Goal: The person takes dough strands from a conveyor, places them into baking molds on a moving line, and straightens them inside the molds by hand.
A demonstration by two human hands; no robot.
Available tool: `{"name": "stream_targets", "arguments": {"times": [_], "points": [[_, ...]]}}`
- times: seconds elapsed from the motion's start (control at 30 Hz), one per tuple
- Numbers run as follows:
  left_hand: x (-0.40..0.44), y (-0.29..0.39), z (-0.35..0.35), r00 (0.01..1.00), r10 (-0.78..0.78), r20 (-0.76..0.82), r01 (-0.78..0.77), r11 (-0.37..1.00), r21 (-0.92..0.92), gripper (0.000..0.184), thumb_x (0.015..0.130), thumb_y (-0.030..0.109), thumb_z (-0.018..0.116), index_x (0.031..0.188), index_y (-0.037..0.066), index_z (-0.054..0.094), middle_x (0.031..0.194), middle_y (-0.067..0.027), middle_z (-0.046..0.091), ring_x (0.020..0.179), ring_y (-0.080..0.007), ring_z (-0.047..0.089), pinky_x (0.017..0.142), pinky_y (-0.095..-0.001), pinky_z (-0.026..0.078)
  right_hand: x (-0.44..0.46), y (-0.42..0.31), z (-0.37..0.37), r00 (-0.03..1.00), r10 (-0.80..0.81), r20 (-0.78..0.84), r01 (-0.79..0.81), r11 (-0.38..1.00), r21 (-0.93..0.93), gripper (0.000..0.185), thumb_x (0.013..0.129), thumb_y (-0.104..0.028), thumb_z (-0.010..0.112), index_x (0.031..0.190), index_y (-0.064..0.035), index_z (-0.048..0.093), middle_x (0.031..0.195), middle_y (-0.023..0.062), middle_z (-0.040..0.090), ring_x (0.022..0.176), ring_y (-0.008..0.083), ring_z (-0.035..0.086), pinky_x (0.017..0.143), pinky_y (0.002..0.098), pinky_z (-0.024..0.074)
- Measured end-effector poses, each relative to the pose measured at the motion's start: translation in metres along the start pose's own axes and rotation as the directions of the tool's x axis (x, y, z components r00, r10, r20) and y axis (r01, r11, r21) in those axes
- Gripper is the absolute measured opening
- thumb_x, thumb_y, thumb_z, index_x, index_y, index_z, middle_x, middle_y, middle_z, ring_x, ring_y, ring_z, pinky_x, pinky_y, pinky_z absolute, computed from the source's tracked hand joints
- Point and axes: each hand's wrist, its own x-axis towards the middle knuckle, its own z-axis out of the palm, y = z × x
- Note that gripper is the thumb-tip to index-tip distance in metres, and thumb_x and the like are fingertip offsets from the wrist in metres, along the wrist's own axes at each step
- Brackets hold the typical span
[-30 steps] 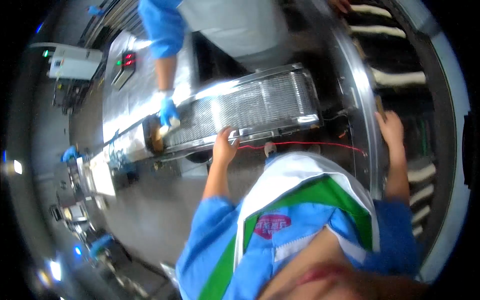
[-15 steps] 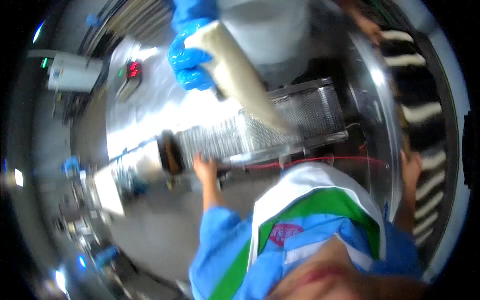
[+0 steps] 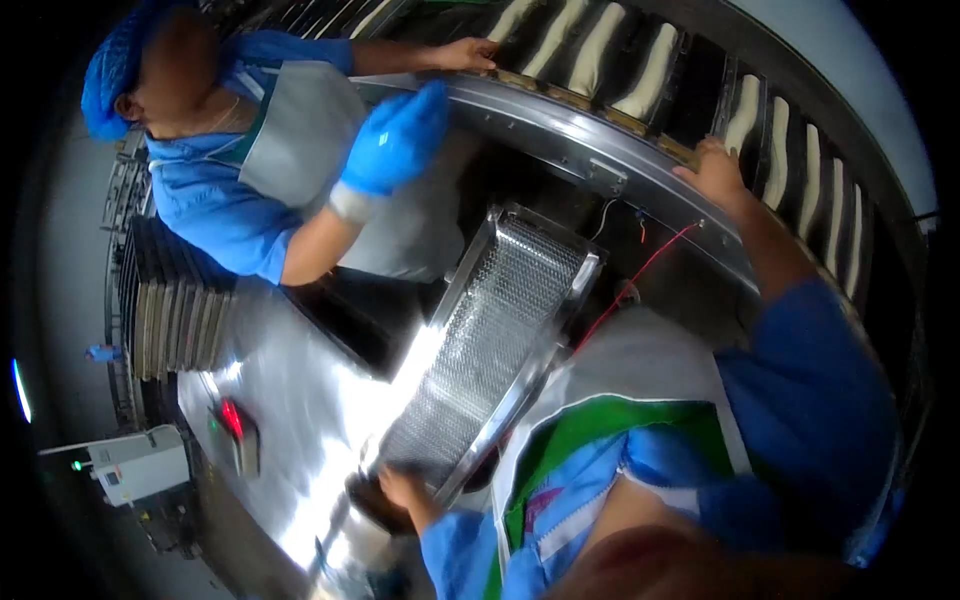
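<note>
My left hand (image 3: 402, 488) is at the near end of a metal mesh conveyor (image 3: 490, 330), touching or very close to its edge. Its fingers look stretched out, and I see nothing held in them. My right hand (image 3: 718, 172) is closed over the brown front end of a dark baking tray (image 3: 690, 95) on the curved line. Long pale dough strips lie in the dark grooves on both sides of it; one dough strip (image 3: 744, 112) is just beyond my fingers.
Opposite me stands a co-worker with a blue-gloved hand (image 3: 395, 140) raised and a bare hand (image 3: 468, 55) at the trays. A curved metal rail (image 3: 540, 125) runs along them. A steel table (image 3: 300, 400) holds a red-lit display (image 3: 235, 430). A red cord (image 3: 640, 280) hangs near my apron.
My view has swung toward the tray line. The dough strip in the co-worker's gloved hand no longer shows there. My left hand stays by the conveyor end, my right at the trays.
</note>
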Motion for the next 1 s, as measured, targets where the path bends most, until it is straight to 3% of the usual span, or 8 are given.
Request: {"name": "stream_targets", "arguments": {"times": [0.27, 0.33, 0.4, 0.47, 0.53, 0.7, 0.8, 1.0], "points": [[0.023, -0.026, 0.013, 0.998, -0.069, 0.011, 0.066, 0.980, 0.187, 0.062, 0.075, 0.037, 0.063, 0.129, 0.014, 0.044, 0.127, -0.0111, 0.048, 0.112, -0.0276, 0.048, 0.092, -0.0386, 0.042, -0.003, -0.016, -0.012, 0.978, 0.014, 0.210, -0.023, 0.999, 0.042, 0.067, 0.079, -0.056, 0.055, 0.098, 0.0085, 0.060, 0.122, 0.0213, 0.048, 0.122, 0.0309, 0.038, 0.099, 0.0404, 0.0342], [0.020, -0.038, 0.021, 0.998, -0.064, -0.029, 0.068, 0.983, 0.168, 0.055, 0.079, 0.034, 0.059, 0.127, 0.012, 0.046, 0.124, -0.0112, 0.050, 0.110, -0.0272, 0.049, 0.091, -0.0374, 0.042, -0.006, -0.013, 0.000, 0.998, 0.057, 0.029, -0.057, 0.998, -0.026, 0.068, 0.078, -0.056, 0.056, 0.101, 0.0087, 0.059, 0.123, 0.0220, 0.048, 0.121, 0.0314, 0.040, 0.096, 0.0407, 0.0373], [0.007, -0.025, -0.002, 0.999, -0.036, -0.012, 0.038, 0.986, 0.164, 0.050, 0.082, 0.029, 0.054, 0.128, 0.010, 0.046, 0.122, -0.0126, 0.052, 0.109, -0.0267, 0.050, 0.092, -0.0338, 0.041, -0.003, -0.010, 0.009, 0.994, 0.108, 0.033, -0.109, 0.994, 0.022, 0.066, 0.074, -0.049, 0.064, 0.107, 0.0079, 0.055, 0.124, 0.0260, 0.046, 0.116, 0.0362, 0.045, 0.097, 0.0395, 0.0373], [0.017, -0.047, 0.023, 0.997, 0.079, -0.015, -0.070, 0.948, 0.310, 0.049, 0.084, 0.024, 0.051, 0.130, 0.010, 0.044, 0.128, -0.0117, 0.049, 0.113, -0.0253, 0.048, 0.098, -0.0319, 0.036, -0.005, -0.019, -0.011, 0.973, 0.133, 0.190, -0.146, 0.988, 0.053, 0.069, 0.076, -0.050, 0.063, 0.110, 0.0086, 0.053, 0.123, 0.0259, 0.047, 0.116, 0.0359, 0.045, 0.097, 0.0401, 0.0373], [0.005, -0.019, -0.014, 0.991, -0.050, 0.120, 0.018, 0.966, 0.257, 0.052, 0.086, 0.023, 0.047, 0.135, 0.012, 0.037, 0.139, -0.0118, 0.038, 0.123, -0.0248, 0.041, 0.104, -0.0317, 0.030, -0.010, 0.001, 0.017, 0.995, -0.059, -0.086, 0.056, 0.998, -0.040, 0.070, 0.076, -0.053, 0.062, 0.110, 0.0074, 0.053, 0.115, 0.0257, 0.052, 0.109, 0.0378, 0.049, 0.093, 0.0416, 0.0392], [0.003, -0.024, -0.004, 0.993, -0.097, 0.074, 0.088, 0.990, 0.110, 0.057, 0.080, 0.013, 0.050, 0.135, 0.015, 0.036, 0.142, -0.0093, 0.033, 0.128, -0.0275, 0.033, 0.103, -0.0383, 0.031, -0.016, -0.023, -0.020, 0.966, 0.053, 0.251, -0.042, 0.998, -0.046, 0.071, 0.078, -0.049, 0.063, 0.113, 0.0118, 0.051, 0.123, 0.0257, 0.047, 0.118, 0.0368, 0.041, 0.099, 0.0396, 0.0351], [-0.001, -0.024, -0.009, 0.993, -0.103, 0.059, 0.100, 0.993, 0.058, 0.058, 0.079, 0.012, 0.051, 0.135, 0.015, 0.037, 0.141, -0.0093, 0.034, 0.128, -0.0283, 0.033, 0.102, -0.0396, 0.032, -0.024, 0.002, 0.010, 0.995, -0.099, -0.010, 0.097, 0.990, -0.101, 0.068, 0.077, -0.049, 0.064, 0.109, 0.0097, 0.054, 0.113, 0.0253, 0.052, 0.110, 0.0373, 0.045, 0.095, 0.0417, 0.0371], [-0.007, -0.025, 0.002, 0.996, -0.082, 0.041, 0.082, 0.997, 0.003, 0.053, 0.078, 0.013, 0.052, 0.130, 0.011, 0.042, 0.137, -0.0113, 0.038, 0.124, -0.0304, 0.037, 0.099, -0.0407, 0.034, -0.032, 0.011, 0.015, 1.000, -0.023, -0.004, 0.023, 0.998, -0.060, 0.063, 0.076, -0.047, 0.066, 0.103, 0.0090, 0.055, 0.105, 0.0234, 0.054, 0.103, 0.0381, 0.047, 0.091, 0.0435, 0.0377]]}}
